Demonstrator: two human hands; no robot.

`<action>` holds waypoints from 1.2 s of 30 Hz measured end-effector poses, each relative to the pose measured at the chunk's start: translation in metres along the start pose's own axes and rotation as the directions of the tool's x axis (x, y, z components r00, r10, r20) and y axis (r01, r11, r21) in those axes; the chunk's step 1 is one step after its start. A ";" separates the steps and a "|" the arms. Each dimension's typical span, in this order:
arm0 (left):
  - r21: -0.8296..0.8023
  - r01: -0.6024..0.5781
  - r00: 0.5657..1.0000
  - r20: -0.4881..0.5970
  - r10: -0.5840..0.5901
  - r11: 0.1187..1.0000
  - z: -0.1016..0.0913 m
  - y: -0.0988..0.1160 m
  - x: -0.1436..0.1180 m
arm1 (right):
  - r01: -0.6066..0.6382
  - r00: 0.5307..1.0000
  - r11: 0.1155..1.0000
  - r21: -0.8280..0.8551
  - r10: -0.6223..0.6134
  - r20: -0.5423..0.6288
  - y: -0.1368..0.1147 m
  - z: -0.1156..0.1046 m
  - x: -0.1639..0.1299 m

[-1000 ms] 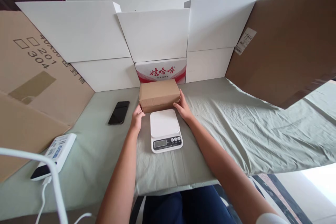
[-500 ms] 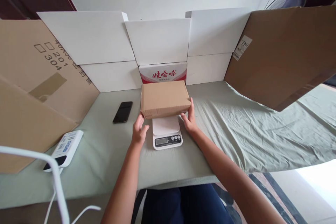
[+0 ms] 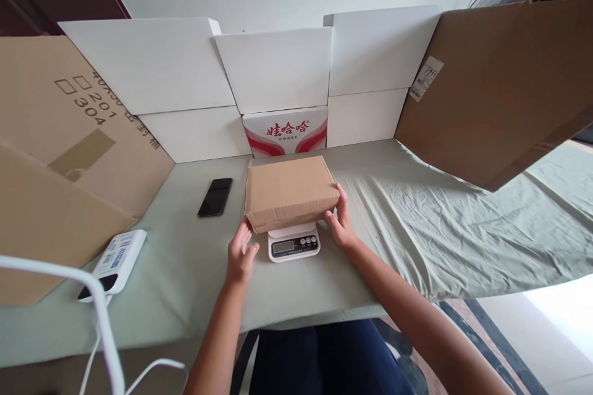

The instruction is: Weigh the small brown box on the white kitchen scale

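Your cardboard box [image 3: 290,192] sits over the white kitchen scale [image 3: 293,242], covering the platform so that only the display strip shows at its 6 o'clock edge. Your right hand [image 3: 341,223] presses flat against the box's 3 o'clock side, fingers spread, not pinching. Your left hand [image 3: 241,252] is open at the 7 o'clock corner, fingertips about touching the cardboard. You appear to be at the setting-down step of a weighing. Next calls for letting go with both hands so nothing leans on the box, keeping the display unobstructed. The black phone [image 3: 215,197] lies at 9 o'clock, apart.
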State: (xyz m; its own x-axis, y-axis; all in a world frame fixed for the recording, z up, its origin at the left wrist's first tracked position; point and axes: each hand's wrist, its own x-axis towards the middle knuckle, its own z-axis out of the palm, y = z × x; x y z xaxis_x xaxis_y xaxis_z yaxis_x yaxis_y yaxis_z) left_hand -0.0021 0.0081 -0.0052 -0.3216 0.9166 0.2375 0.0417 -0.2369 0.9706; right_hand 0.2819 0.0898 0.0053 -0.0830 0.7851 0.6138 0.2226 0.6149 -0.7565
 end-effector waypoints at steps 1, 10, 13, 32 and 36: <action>0.001 0.002 1.000 -0.007 -0.002 1.000 -0.001 0.000 -0.002 | 0.006 1.000 1.000 -0.001 -0.006 -0.003 -0.001 0.000 0.000; -0.042 0.008 0.998 -0.065 -0.011 0.999 -0.002 0.002 -0.009 | 0.046 0.999 0.999 0.023 -0.045 -0.019 -0.003 0.000 0.000; -0.082 -0.045 0.997 -0.070 0.040 0.996 0.000 0.007 -0.007 | 0.005 0.999 0.999 0.050 -0.002 -0.049 -0.003 0.000 0.000; -0.059 -0.050 0.998 -0.049 0.047 0.997 0.002 0.011 -0.004 | -0.040 0.999 0.994 0.106 0.041 -0.008 -0.005 -0.001 0.004; -0.044 0.000 1.000 -0.011 0.000 0.999 0.003 0.010 -0.007 | -0.040 0.999 0.996 0.081 0.040 -0.002 -0.011 -0.001 0.003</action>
State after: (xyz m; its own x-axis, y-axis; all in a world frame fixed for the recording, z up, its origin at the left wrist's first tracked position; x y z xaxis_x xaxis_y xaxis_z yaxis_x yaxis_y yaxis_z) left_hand 0.0034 0.0004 0.0029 -0.3323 0.9129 0.2370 0.0001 -0.2513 0.9679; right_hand 0.2800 0.0852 0.0154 -0.0723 0.8090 0.5834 0.1465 0.5872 -0.7961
